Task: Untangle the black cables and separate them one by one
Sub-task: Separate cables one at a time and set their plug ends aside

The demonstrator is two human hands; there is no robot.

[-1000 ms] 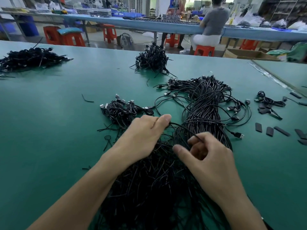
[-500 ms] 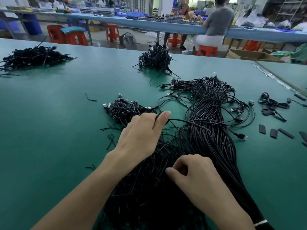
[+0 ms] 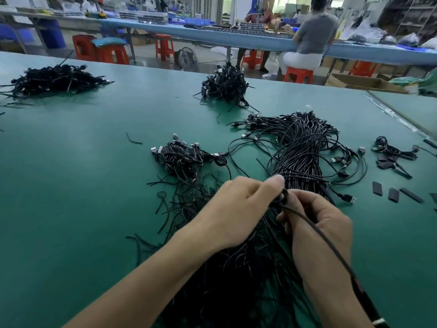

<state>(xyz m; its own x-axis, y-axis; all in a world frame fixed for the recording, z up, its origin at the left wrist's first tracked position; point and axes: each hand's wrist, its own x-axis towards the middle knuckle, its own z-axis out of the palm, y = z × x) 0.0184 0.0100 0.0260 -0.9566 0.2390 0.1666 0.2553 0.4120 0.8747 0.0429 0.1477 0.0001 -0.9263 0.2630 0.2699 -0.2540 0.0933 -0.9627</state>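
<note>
On the green table [image 3: 71, 185], both hands meet just above the near end of the main tangle of black cables [image 3: 300, 157], which fans from a tight spread of plugs at the far end down toward the person. The left hand [image 3: 238, 209] has its thumb and curled fingers pinching a small loop of a single cable [image 3: 331, 247]. The right hand [image 3: 324, 223], fingers bent, grips the same cable just beside that loop, and the cable runs back over this hand toward the lower right corner. Both forearms and hands cover much of the tangle's near part, so how the strands cross there cannot be told. Just left of the tangle lies a smaller coiled bunch [image 3: 186, 159] with silver plugs, its loose ends running under the left hand. A USB plug [image 3: 347, 198] pokes out to the right of the hands. Farther right lie a little knot of cables [image 3: 390, 151] and several flat black strips [image 3: 393, 194]. A short stray piece [image 3: 133, 139] lies alone to the left. Well apart at the far side sit a middle heap [image 3: 224, 86] and a left heap [image 3: 54, 79]. Beyond the table, a seated person [image 3: 312, 36] on a red stool [image 3: 298, 74] faces a long blue bench [image 3: 201, 39].
</note>
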